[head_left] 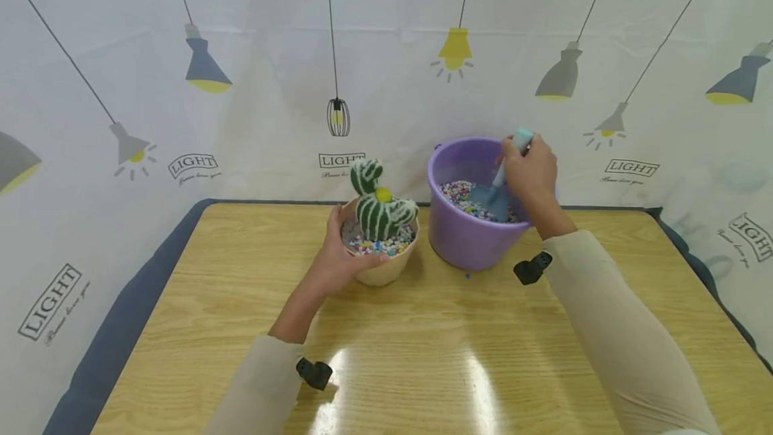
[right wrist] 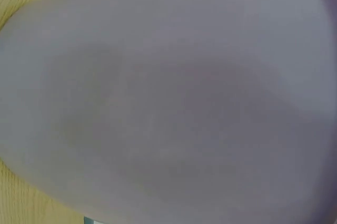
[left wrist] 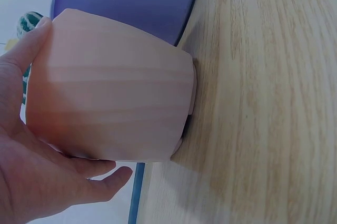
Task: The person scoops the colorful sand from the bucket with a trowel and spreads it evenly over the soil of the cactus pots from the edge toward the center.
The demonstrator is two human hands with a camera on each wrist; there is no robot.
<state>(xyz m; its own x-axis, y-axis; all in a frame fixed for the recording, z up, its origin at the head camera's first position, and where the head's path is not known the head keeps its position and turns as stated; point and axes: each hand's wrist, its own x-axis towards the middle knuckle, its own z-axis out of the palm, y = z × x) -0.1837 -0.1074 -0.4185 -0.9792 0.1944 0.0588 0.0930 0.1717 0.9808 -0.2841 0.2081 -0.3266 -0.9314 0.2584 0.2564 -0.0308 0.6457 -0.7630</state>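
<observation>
My left hand (head_left: 338, 257) grips a pale peach flowerpot (head_left: 382, 275), its thumb over the near rim and its fingers round the left side. In the left wrist view, the pot (left wrist: 110, 87) stands upright on the table. A green-and-white knitted-looking cactus (head_left: 376, 220) with a yellow flower rises from it, with colourful pebbles (head_left: 395, 245) over part of the grey filling. My right hand (head_left: 534, 173) holds a small blue trowel (head_left: 490, 201) by its handle, the blade down among pebbles in a purple bucket (head_left: 465, 244). The bucket wall (right wrist: 174, 97) fills the right wrist view, hiding hand and trowel.
The wooden table (head_left: 410, 354) ends at a wall covering (head_left: 260, 119) printed with lamps, just behind pot and bucket. One small blue pebble (head_left: 468, 276) lies in front of the bucket. The pot stands close to the bucket's left side.
</observation>
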